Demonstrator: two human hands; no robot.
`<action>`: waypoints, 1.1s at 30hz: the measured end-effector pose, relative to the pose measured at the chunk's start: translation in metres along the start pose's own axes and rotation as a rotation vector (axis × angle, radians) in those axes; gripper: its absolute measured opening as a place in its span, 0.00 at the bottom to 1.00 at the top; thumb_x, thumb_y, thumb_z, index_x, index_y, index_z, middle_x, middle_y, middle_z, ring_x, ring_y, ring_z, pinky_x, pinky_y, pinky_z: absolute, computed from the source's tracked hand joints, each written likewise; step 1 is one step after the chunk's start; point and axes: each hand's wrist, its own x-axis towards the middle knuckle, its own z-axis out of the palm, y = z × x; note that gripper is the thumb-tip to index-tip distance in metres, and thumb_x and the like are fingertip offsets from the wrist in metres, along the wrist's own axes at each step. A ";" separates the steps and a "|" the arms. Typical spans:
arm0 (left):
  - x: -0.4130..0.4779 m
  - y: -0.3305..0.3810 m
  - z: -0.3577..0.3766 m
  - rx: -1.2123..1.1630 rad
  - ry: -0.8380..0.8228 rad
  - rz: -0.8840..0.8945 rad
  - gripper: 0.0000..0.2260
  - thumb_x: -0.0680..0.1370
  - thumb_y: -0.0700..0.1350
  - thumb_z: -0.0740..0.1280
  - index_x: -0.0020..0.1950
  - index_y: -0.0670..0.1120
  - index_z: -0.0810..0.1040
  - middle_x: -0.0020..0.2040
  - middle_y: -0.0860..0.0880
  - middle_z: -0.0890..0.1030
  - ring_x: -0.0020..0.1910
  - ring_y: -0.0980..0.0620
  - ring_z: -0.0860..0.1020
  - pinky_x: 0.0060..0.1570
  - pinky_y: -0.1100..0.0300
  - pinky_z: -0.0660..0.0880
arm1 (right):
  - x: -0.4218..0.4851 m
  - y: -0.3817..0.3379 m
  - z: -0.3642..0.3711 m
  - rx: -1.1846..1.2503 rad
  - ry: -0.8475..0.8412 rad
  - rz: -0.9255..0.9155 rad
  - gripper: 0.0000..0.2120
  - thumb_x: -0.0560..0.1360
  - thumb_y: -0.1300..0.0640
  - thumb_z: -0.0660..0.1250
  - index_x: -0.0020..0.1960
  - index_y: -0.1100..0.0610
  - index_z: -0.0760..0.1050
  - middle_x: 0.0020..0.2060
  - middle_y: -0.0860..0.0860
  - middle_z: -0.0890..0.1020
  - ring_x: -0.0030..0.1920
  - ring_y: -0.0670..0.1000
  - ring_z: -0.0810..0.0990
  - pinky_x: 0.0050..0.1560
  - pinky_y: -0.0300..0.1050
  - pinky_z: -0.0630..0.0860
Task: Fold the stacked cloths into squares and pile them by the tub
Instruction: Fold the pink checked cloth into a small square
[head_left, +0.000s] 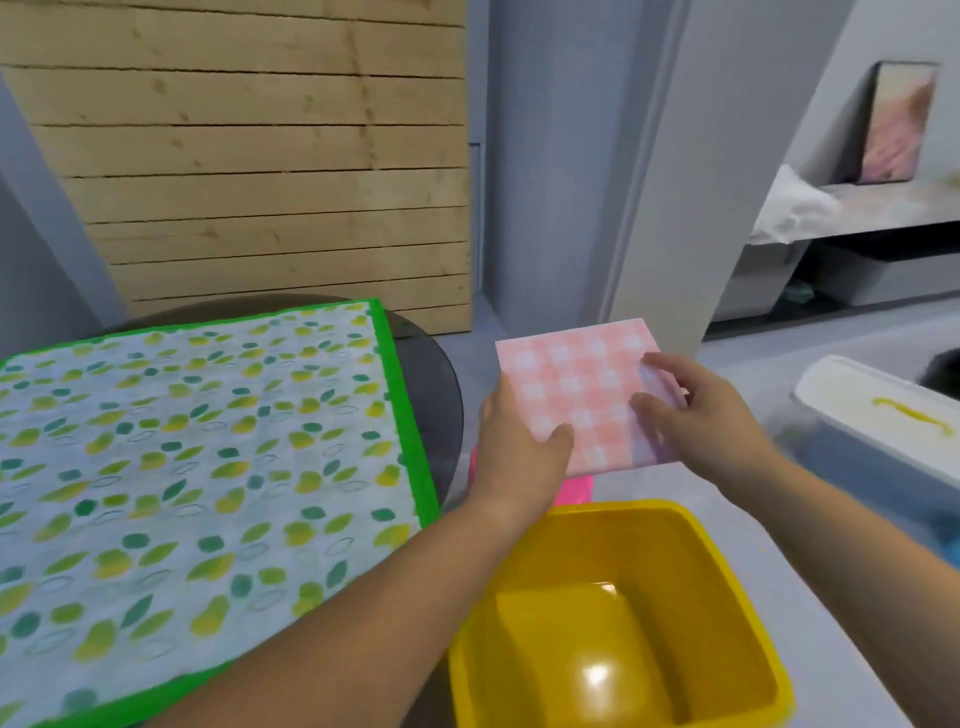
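fingers (560, 435), left hand (519, 452): thumb pressed on top of the near left corner of the pink checked cloth (576, 384), the other fingers hidden beneath it. a pinch from above and below, likely to stop the layers springing open.

fingers, right hand (717, 421): thumb and forefinger curled onto the cloth's right edge, pinching it. the remaining fingers lie under or behind the fabric and cannot be told. grips on opposite sides keep the piece flat and level.

pink checked cloth: already a small square, held in the air just beyond the far rim of the yellow tub (737, 613), tilted slightly toward the viewer. judged step: carrying it to the pile.

bright pink item (574, 492): a sliver shows beneath the cloth, just beside the tub's far edge. probably the pile already begun, though too little shows to be sure.

yellow tub: near, right of centre, nothing visible inside.

leaf-print cloth (182, 441): green-bordered, spread flat on the dark round desk (441, 384) at left. probably next for folding. whether more lie under it cannot be told.

white lidded box (872, 415): far right, well apart from the work.
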 end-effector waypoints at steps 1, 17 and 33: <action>0.000 -0.003 0.016 0.002 0.010 -0.006 0.28 0.74 0.46 0.72 0.72 0.53 0.66 0.65 0.51 0.73 0.63 0.51 0.75 0.66 0.50 0.74 | 0.003 0.011 -0.004 -0.032 -0.002 -0.004 0.22 0.77 0.56 0.67 0.70 0.50 0.70 0.61 0.50 0.76 0.56 0.54 0.78 0.45 0.44 0.79; 0.059 -0.161 0.100 0.301 0.100 -0.259 0.40 0.77 0.50 0.70 0.82 0.46 0.51 0.81 0.48 0.55 0.78 0.46 0.56 0.74 0.53 0.58 | 0.080 0.179 0.104 -0.225 -0.264 0.067 0.29 0.77 0.50 0.68 0.75 0.54 0.64 0.72 0.52 0.68 0.69 0.55 0.69 0.70 0.53 0.68; 0.104 -0.203 0.099 0.746 -0.120 -0.311 0.37 0.77 0.65 0.62 0.81 0.54 0.51 0.81 0.50 0.50 0.77 0.45 0.52 0.75 0.47 0.58 | 0.122 0.227 0.152 -0.695 -0.307 -0.070 0.29 0.75 0.35 0.60 0.73 0.44 0.63 0.73 0.49 0.68 0.68 0.58 0.64 0.65 0.53 0.66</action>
